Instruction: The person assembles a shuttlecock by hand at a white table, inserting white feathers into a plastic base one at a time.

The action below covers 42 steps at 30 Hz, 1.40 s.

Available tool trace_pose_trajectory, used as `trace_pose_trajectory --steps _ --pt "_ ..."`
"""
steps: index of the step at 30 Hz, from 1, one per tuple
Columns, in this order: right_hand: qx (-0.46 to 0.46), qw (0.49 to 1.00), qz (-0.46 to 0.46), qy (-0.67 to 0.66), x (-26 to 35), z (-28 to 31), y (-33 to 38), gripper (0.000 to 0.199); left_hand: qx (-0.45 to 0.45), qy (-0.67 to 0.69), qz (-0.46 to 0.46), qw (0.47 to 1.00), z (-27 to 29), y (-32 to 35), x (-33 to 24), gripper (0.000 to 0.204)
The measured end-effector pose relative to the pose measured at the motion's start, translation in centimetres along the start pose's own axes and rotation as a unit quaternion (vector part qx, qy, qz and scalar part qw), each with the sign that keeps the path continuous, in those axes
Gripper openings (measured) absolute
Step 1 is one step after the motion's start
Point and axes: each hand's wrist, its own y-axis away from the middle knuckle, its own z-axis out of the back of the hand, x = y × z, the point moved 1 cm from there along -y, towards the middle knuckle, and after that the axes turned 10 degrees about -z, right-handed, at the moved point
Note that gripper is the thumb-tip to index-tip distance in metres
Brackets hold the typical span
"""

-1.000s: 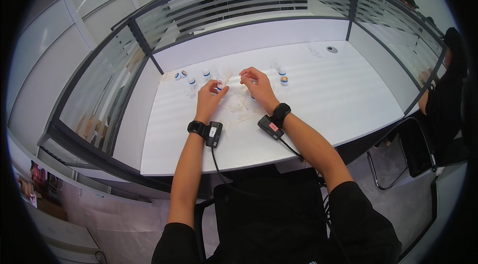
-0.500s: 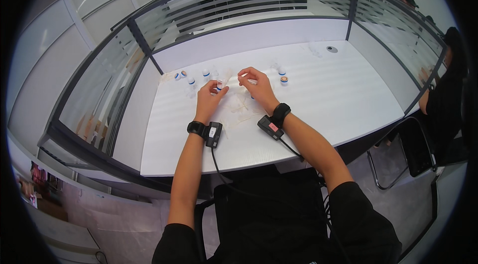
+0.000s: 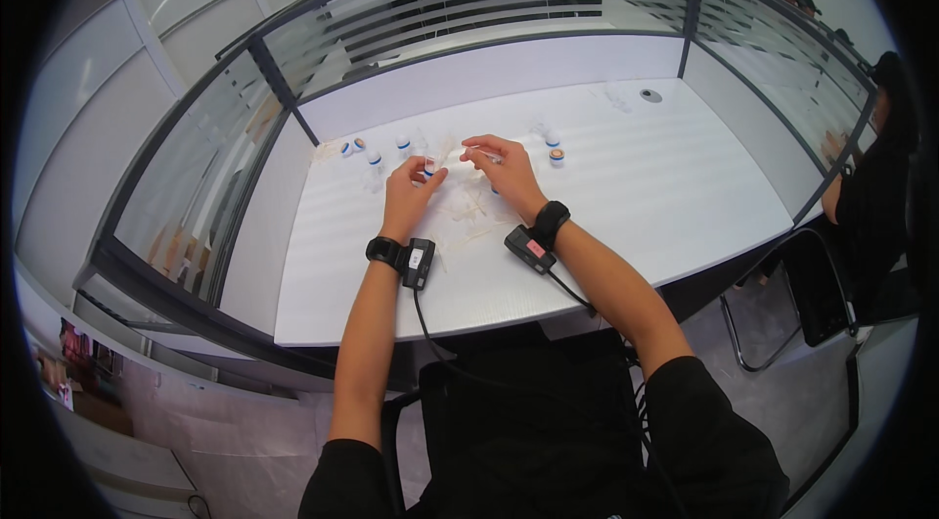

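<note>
Both my hands are raised over the middle of a white desk (image 3: pixel 636 196). My left hand (image 3: pixel 411 188) pinches a small vial with a blue cap (image 3: pixel 429 167). My right hand (image 3: pixel 499 167) holds the other end of a thin clear pipette or tube (image 3: pixel 452 158) that meets the vial. Several clear plastic wrappers (image 3: pixel 469 216) lie on the desk under my hands. Each wrist wears a black band with a small sensor box and cable.
Several small blue-capped and orange-capped vials (image 3: pixel 377 159) stand in a row at the back left, with more vials (image 3: pixel 554 149) right of my hands. Frosted glass partitions (image 3: pixel 489 10) ring the desk. Another person (image 3: pixel 871 177) sits at the right, beside a chair (image 3: pixel 792 304).
My hands have stayed in nearly the same spot; the right fingers shifted slightly along the tube toward the vial.
</note>
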Motion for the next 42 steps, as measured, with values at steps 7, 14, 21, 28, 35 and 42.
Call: trace_pose_trajectory --steps 7,14,21,28,35,42 --pt "-0.009 1.0 -0.022 0.0 0.5 -0.1 0.2 0.022 0.001 -0.009 -0.004 1.0 0.1 0.0 0.6 0.039" --pt "-0.015 1.0 0.002 0.004 0.2 0.1 0.0 0.023 0.003 -0.006 -0.002 1.0 -0.2 -0.1 0.3 0.038" --pt "-0.014 1.0 0.001 0.014 0.5 -0.2 0.3 0.022 0.004 -0.015 0.002 1.0 0.0 0.1 -0.1 0.031" --pt "-0.002 1.0 -0.01 0.025 0.6 -0.1 0.2 0.022 0.003 -0.016 -0.008 1.0 0.1 0.1 0.1 0.031" --pt "0.0 1.0 0.001 0.022 0.3 -0.3 0.0 0.02 0.001 -0.015 -0.01 1.0 0.2 0.2 -0.2 0.03" --pt "-0.027 0.999 0.017 0.023 0.1 -0.2 -0.1 0.015 0.005 -0.018 -0.012 1.0 0.1 0.1 -0.3 0.029"
